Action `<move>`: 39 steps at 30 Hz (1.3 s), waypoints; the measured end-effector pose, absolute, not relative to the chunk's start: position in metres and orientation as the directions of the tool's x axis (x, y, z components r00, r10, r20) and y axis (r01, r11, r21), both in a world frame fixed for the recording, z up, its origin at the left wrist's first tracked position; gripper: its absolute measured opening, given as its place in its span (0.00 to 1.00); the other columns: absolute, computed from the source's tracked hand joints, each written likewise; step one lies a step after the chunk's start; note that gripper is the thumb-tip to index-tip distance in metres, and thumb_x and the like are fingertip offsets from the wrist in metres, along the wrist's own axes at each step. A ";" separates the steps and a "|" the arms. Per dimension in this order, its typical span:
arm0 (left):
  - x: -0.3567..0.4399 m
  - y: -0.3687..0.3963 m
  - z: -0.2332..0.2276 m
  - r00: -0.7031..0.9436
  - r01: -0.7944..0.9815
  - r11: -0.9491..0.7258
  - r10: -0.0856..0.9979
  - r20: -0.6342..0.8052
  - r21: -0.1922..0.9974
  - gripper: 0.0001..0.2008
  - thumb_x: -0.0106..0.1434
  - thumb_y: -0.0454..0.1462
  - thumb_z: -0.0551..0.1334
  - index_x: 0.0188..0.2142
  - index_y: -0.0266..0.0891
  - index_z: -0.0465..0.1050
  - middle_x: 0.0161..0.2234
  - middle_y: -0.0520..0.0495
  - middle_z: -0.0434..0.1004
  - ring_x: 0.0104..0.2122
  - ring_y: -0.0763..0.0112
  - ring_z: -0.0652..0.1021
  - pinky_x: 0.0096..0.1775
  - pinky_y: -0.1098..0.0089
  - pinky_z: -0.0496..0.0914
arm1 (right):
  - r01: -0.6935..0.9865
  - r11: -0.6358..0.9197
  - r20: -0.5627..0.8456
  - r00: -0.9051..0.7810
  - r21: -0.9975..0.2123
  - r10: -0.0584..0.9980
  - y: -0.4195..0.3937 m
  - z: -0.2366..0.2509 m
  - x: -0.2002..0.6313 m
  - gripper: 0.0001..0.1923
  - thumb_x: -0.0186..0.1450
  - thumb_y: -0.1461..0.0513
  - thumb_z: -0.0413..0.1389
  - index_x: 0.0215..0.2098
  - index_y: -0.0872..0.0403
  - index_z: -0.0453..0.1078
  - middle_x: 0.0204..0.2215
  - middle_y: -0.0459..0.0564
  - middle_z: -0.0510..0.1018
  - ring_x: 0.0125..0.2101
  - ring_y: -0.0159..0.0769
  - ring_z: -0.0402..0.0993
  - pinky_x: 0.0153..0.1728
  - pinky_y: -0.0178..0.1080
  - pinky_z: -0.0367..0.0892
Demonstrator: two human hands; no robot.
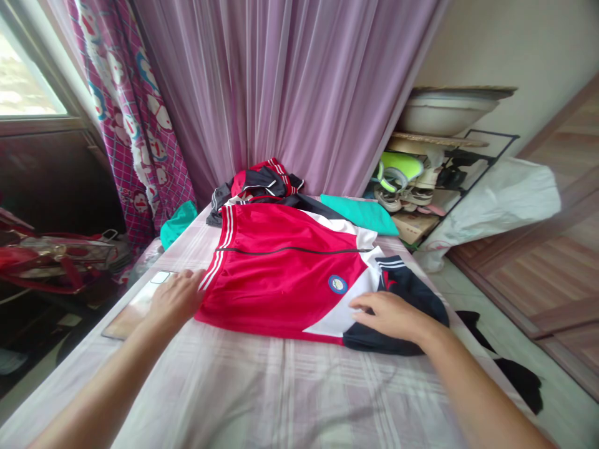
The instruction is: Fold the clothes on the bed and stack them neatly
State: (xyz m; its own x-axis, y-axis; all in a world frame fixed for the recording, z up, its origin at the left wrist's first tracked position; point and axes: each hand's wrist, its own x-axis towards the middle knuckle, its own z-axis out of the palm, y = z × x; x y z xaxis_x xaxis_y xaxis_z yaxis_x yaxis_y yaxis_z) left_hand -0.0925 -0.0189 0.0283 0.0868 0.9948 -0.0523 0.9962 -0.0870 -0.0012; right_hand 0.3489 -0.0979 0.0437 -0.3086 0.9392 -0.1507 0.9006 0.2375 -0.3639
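Observation:
A red, white and navy zip jacket lies front up on the bed, its striped hem toward the left and a round blue badge on the chest. At the hem's near left edge, my left hand has its fingers closed on the fabric; the fingertips are partly hidden. My right hand rests over the white and navy part near the folded sleeve, thumb and forefinger apart and the other fingers loosely bent. Beside my left wrist lies a phone or similar flat, shiny device.
Behind the jacket are a heap of red and navy clothes and a folded turquoise cloth. A shoe rack with a basin on top stands at right, beside a white plastic bag. Purple curtains hang behind.

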 end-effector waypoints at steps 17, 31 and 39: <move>-0.015 0.008 -0.025 0.382 0.894 -0.370 0.924 0.005 0.250 0.27 0.70 0.52 0.47 0.60 0.45 0.69 0.63 0.42 0.67 0.63 0.55 0.67 0.62 0.52 0.60 | 0.987 -0.163 0.008 0.163 0.001 0.987 -0.046 -0.059 0.351 0.28 0.72 0.52 0.41 0.67 0.50 0.59 0.68 0.56 0.58 0.66 0.47 0.54 0.63 0.58 0.50; 0.006 0.044 -0.047 0.361 0.931 -0.363 0.931 0.056 0.038 0.28 0.70 0.50 0.50 0.66 0.50 0.58 0.69 0.44 0.55 0.68 0.52 0.56 0.65 0.44 0.50 | 0.974 -0.227 -0.010 0.227 -0.021 0.974 0.014 -0.050 0.353 0.29 0.73 0.52 0.39 0.69 0.52 0.54 0.70 0.54 0.53 0.68 0.44 0.48 0.65 0.54 0.45; 0.013 0.051 -0.042 0.325 0.944 -0.323 0.945 -0.021 0.064 0.32 0.67 0.56 0.50 0.67 0.51 0.56 0.70 0.43 0.50 0.68 0.49 0.53 0.64 0.41 0.48 | 0.929 -0.370 0.061 0.368 0.014 0.928 0.016 -0.064 0.389 0.30 0.73 0.51 0.38 0.69 0.55 0.55 0.69 0.57 0.53 0.67 0.46 0.49 0.63 0.50 0.51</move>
State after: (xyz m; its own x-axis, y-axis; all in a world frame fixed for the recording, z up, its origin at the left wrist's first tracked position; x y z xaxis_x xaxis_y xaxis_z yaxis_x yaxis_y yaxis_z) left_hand 0.0132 0.0513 -0.0420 0.3251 0.9455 -0.0207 0.9442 -0.3232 0.0640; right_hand 0.3889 0.0160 -0.0639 0.3684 0.9277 0.0606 0.9290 -0.3698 0.0141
